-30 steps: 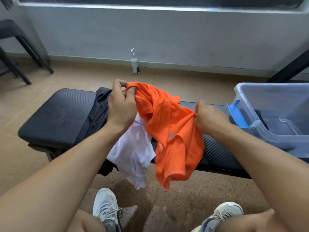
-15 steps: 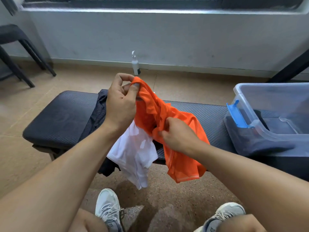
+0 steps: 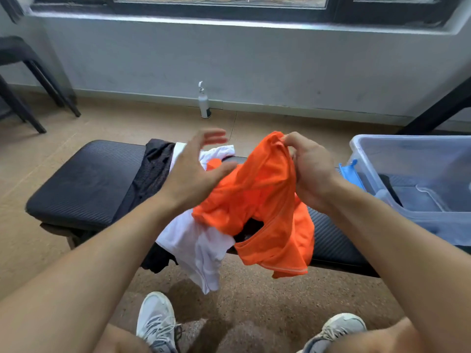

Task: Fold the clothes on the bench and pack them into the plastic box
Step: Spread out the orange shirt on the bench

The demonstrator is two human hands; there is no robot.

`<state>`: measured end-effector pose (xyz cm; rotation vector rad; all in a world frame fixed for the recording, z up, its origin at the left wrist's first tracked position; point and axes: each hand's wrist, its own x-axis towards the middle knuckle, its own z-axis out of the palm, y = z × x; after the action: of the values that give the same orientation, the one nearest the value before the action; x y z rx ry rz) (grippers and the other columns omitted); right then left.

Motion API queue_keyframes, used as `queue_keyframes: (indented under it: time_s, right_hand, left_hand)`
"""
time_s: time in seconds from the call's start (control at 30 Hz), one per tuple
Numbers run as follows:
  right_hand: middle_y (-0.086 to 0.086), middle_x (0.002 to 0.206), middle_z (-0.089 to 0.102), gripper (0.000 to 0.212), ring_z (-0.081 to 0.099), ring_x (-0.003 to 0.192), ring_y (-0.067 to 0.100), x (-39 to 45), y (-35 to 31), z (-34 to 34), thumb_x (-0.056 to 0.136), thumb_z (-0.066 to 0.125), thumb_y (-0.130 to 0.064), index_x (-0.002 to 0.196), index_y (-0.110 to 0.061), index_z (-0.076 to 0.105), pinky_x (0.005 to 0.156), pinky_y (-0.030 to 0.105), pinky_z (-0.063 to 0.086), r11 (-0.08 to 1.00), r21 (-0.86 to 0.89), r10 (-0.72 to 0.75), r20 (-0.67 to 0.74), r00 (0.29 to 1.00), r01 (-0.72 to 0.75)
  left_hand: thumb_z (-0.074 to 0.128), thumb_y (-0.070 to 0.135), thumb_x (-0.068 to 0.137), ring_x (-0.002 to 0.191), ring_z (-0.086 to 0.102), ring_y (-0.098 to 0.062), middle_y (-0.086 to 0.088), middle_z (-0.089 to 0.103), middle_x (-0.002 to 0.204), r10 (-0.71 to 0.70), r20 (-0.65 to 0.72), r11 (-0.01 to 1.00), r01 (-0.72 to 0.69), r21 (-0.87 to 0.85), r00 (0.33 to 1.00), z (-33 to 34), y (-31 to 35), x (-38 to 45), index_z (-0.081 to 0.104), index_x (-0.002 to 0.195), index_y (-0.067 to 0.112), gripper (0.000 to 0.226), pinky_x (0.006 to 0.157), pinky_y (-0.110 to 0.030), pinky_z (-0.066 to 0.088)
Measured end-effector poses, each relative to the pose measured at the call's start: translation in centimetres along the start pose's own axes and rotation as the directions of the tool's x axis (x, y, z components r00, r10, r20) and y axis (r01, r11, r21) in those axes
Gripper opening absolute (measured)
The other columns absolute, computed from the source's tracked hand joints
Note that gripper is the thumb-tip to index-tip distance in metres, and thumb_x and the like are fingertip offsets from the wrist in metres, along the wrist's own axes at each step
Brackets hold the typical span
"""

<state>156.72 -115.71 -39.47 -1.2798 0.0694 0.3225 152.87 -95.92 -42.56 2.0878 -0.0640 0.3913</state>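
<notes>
An orange shirt (image 3: 265,200) hangs crumpled above the black bench (image 3: 86,184). My right hand (image 3: 312,171) pinches its top edge and holds it up. My left hand (image 3: 196,171) is spread with straight fingers, blurred, just left of the shirt with its thumb against the fabric. Under the shirt a white garment (image 3: 196,240) drapes over the bench's front edge. A dark mesh garment (image 3: 150,174) lies to its left. The clear plastic box (image 3: 413,154) with a blue latch (image 3: 350,171) sits on the bench's right end, with something dark inside.
A small white spray bottle (image 3: 204,101) stands on the floor by the wall. Black chair legs (image 3: 38,98) are at far left, a black slanted leg (image 3: 438,110) at far right. My two sneakers (image 3: 158,322) rest on the floor below the bench.
My left hand has let go of the orange shirt and spread its fingers. My right hand has moved up and right, taking the shirt's top edge.
</notes>
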Motion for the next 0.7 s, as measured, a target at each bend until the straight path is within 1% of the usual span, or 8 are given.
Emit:
queue_keyframes:
  time_s: [0.07,0.13,0.27,0.33,0.4,0.47,0.57,0.7]
  right_hand:
    - [0.005,0.062,0.061,0.019,0.056,0.052,0.014,-0.1,-0.1,-0.1,0.094,0.058,-0.012,0.075,-0.010,0.063,0.054,0.027,0.048,0.995,-0.092,-0.029,0.101,0.994,0.039]
    - [0.007,0.073,0.067,0.013,0.063,0.061,0.015,-0.2,0.2,-0.3,0.097,0.061,-0.015,0.087,-0.010,0.068,0.057,0.027,0.053,0.981,-0.181,-0.035,0.169,0.985,0.066]
    - [0.001,0.072,0.070,0.017,0.065,0.059,0.010,-0.6,0.2,-0.6,0.096,0.065,-0.029,0.086,-0.015,0.067,0.052,0.021,0.051,0.983,-0.174,-0.018,0.246,0.969,0.062]
    - [-0.002,0.073,0.071,0.017,0.066,0.060,0.008,-0.9,-0.4,-0.8,0.085,0.077,-0.026,0.093,-0.016,0.066,0.054,0.020,0.051,0.951,-0.293,-0.015,0.279,0.960,0.100]
    - [-0.001,0.076,0.070,0.029,0.064,0.062,0.010,-0.7,-0.1,-1.5,0.077,0.081,-0.005,0.098,-0.018,0.065,0.056,0.025,0.050,0.814,-0.560,-0.013,0.248,0.969,0.154]
    - [-0.002,0.080,0.067,0.029,0.060,0.065,0.012,-0.1,0.3,-2.0,0.075,0.067,0.001,0.091,-0.024,0.063,0.058,0.028,0.047,0.649,-0.744,-0.104,0.118,0.987,0.158]
    - [-0.007,0.080,0.062,0.027,0.058,0.071,0.013,0.4,0.5,-2.8,0.076,0.055,0.000,0.086,-0.026,0.057,0.059,0.027,0.045,0.534,-0.832,-0.261,0.011,0.965,0.154]
    - [-0.004,0.080,0.063,0.025,0.060,0.080,0.024,0.5,0.2,-3.8,0.078,0.047,-0.003,0.086,-0.024,0.057,0.069,0.036,0.049,0.361,-0.918,-0.384,0.016,0.923,0.166]
  left_hand:
    - [0.089,0.040,0.070,0.115,0.058,0.009,0.014,0.067,0.122,0.040,0.107,0.998,-0.035,-0.043,0.993,0.8,0.6,-0.4,0.061,0.126,0.024,0.064,0.097,-0.005,0.037]
    - [0.091,0.039,0.068,0.112,0.062,0.005,0.014,0.071,0.114,0.069,0.116,0.995,-0.060,-0.076,0.991,1.5,0.9,-0.6,0.063,0.122,0.023,0.063,0.098,-0.010,0.041]
    - [0.078,0.010,0.086,0.069,0.063,0.000,0.008,0.068,0.071,0.063,0.049,0.980,-0.052,-0.194,0.997,1.9,1.4,-0.2,0.067,0.094,0.019,0.016,0.069,-0.016,0.048]
    - [0.068,0.012,0.093,0.069,0.059,-0.008,-0.011,0.066,0.074,0.027,-0.041,0.980,-0.035,-0.195,0.999,1.7,1.4,0.1,0.064,0.089,0.023,0.012,0.065,-0.027,0.048]
    - [0.062,0.022,0.091,0.073,0.059,-0.011,-0.008,0.066,0.080,-0.029,-0.157,0.977,-0.005,-0.212,0.987,1.4,1.1,0.4,0.061,0.087,0.029,0.008,0.072,-0.036,0.051]
    - [0.057,0.022,0.092,0.071,0.059,-0.006,0.007,0.063,0.079,-0.082,-0.263,0.971,0.017,-0.240,0.961,1.1,0.9,0.9,0.058,0.086,0.029,0.010,0.075,-0.035,0.052]
    - [0.052,0.023,0.092,0.068,0.053,-0.006,0.009,0.057,0.074,-0.181,-0.378,0.958,0.075,-0.277,0.908,0.7,0.5,1.4,0.054,0.082,0.025,0.010,0.073,-0.034,0.047]
    - [0.046,0.030,0.083,0.071,0.046,-0.013,0.009,0.050,0.070,-0.340,-0.457,0.908,0.160,-0.388,0.822,-0.4,-0.1,2.2,0.050,0.074,0.025,0.010,0.072,-0.036,0.038]
